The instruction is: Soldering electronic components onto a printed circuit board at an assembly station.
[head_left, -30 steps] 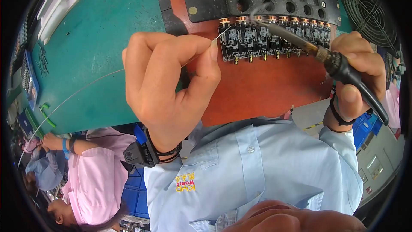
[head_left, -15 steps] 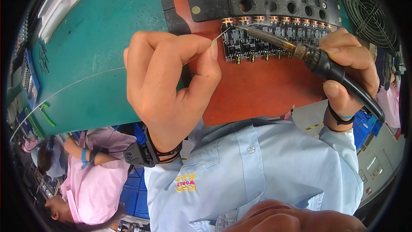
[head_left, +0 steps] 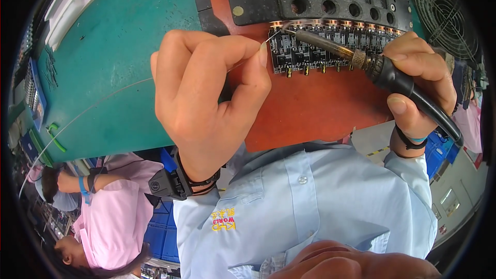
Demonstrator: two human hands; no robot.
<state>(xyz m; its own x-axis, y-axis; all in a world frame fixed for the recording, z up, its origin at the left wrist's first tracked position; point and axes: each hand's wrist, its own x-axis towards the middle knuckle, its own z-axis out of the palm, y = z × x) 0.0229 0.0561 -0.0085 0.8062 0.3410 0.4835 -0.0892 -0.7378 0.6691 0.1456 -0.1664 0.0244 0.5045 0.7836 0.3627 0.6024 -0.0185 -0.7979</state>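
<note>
My left hand [head_left: 209, 98] pinches a thin solder wire [head_left: 122, 89] between thumb and forefinger. The wire's short free end points at the upper left corner of a row of black circuit boards [head_left: 310, 54]. In my right hand [head_left: 426, 72] is a soldering iron [head_left: 385, 75] with a black handle, its tip close to the wire's end at that corner. Whether tip and wire touch is too small to tell. Copper-coloured parts line the boards' far edge, next to a black fixture plate [head_left: 315, 8] with round holes. Small cylindrical components stick out along the near edge.
Under the boards lies a red-brown mat [head_left: 310, 108], beside a green table mat [head_left: 119, 36]. A black fan grille [head_left: 444, 15] stands at the far right. A white tray-like piece [head_left: 75, 2] and a green tool [head_left: 56, 138] lie left. A person in pink [head_left: 116, 222] sits left.
The boards and fixture plate have shifted slightly to the right. My left hand has moved a little right with the wire, and the iron's tip has followed. The neighbour's arm has moved left.
</note>
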